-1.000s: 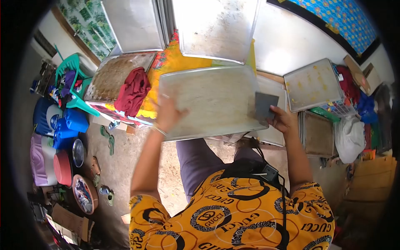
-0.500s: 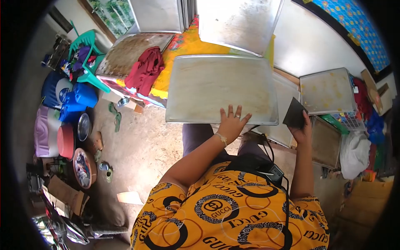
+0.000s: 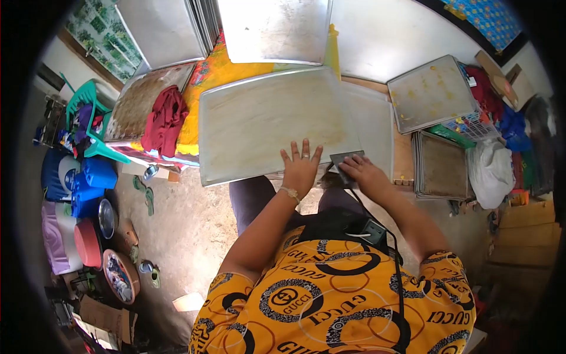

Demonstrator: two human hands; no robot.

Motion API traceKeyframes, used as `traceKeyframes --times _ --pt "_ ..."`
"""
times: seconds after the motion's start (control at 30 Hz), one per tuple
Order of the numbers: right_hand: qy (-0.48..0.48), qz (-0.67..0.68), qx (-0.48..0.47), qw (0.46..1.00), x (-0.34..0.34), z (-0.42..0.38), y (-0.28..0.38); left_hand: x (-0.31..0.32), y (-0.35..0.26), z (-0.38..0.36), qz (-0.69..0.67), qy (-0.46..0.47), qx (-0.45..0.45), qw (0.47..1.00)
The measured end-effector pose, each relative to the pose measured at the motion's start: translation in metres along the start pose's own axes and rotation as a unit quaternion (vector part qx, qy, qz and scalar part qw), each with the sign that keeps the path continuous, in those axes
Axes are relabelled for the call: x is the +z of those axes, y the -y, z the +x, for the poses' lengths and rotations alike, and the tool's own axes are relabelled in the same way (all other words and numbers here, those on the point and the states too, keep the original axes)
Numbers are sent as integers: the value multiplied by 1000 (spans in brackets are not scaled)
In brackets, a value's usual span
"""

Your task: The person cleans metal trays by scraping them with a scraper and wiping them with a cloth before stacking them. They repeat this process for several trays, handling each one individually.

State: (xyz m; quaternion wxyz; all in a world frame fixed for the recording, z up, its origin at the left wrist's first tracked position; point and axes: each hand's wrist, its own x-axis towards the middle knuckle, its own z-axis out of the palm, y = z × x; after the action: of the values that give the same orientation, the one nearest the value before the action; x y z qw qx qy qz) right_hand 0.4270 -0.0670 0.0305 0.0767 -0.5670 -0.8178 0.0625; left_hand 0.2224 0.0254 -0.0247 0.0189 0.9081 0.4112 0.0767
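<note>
A large metal baking tray point(image 3: 265, 121) with a dull, streaked surface lies in front of me, its near edge above my thighs. My left hand point(image 3: 300, 171) rests on its near edge with fingers spread, holding nothing. At the tray's near right corner, my right hand point(image 3: 367, 174) is closed on a dark flat piece of sandpaper point(image 3: 340, 161). Its fingers lie over the top of the piece, and part of the sheet is hidden beneath them.
More trays point(image 3: 274, 29) stand upright at the back, and others point(image 3: 433, 94) are stacked at right. A red cloth point(image 3: 167, 121) lies on a browned tray at left. Beyond are a green chair point(image 3: 85, 109), blue containers point(image 3: 94, 180) and a basin point(image 3: 121, 277).
My right hand has come down from the raised position at right to the tray's corner, bringing the sandpaper with it. My left hand stays on the near edge. The view has turned right.
</note>
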Motion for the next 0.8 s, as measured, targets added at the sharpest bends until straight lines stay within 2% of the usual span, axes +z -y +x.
traceKeyframes --times 0.17,0.23,0.3,0.43,0.53,0.7,0.8 --pt "5 -18 6 1000 15 20 -7 -2 4 -3 21 3 16 1000" --pt "8 -23 12 1000 21 55 -24 -1 4 -2 25 4 16 1000" --pt "17 29 29 999 10 106 -34 -3 3 -1 26 8 14 1000" --pt "-35 22 47 998 24 167 -66 -7 1 0 10 27 5 1000" --pt "-21 27 47 998 18 154 -52 -10 4 -6 2 45 -1 999" --pt "22 7 18 1000 33 55 -10 -9 13 -30 -9 54 13 998" --pt "12 5 20 1000 31 71 -12 -11 12 -36 -4 47 23 999"
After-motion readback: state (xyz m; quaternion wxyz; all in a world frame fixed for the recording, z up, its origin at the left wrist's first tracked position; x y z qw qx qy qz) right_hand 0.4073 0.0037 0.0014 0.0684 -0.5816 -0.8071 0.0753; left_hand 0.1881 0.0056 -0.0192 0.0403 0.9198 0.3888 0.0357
